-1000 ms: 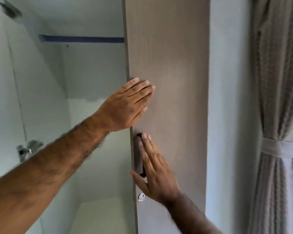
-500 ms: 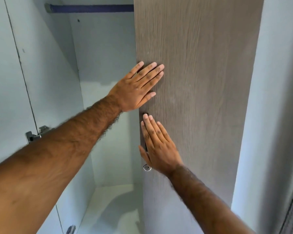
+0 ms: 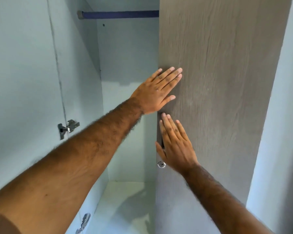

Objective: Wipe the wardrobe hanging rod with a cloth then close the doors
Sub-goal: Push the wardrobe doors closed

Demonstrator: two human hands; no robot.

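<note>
Pressing flat on the grey woodgrain wardrobe door (image 3: 218, 81): left hand (image 3: 156, 93) above, right hand (image 3: 175, 146) below near the lock (image 3: 161, 164), both with fingers extended, gripping nothing. Blue hanging rod (image 3: 118, 14) upper left inside; left side open, hinge (image 3: 68, 128) visible.

Soft, even daylight fills the view, brightest on the pale wardrobe interior (image 3: 127, 53) and the wall strip (image 3: 281, 115) at the right edge. The left hand (image 3: 156, 92) throws a faint shadow onto the grey door (image 3: 218, 81); arm shadows fall blurred across the wardrobe floor (image 3: 125, 205). No glare. Wide-angle bending slants the vertical lines near both edges. The near left forearm (image 3: 57, 174) looks soft; the small hinge (image 3: 68, 127) stays fairly crisp
</note>
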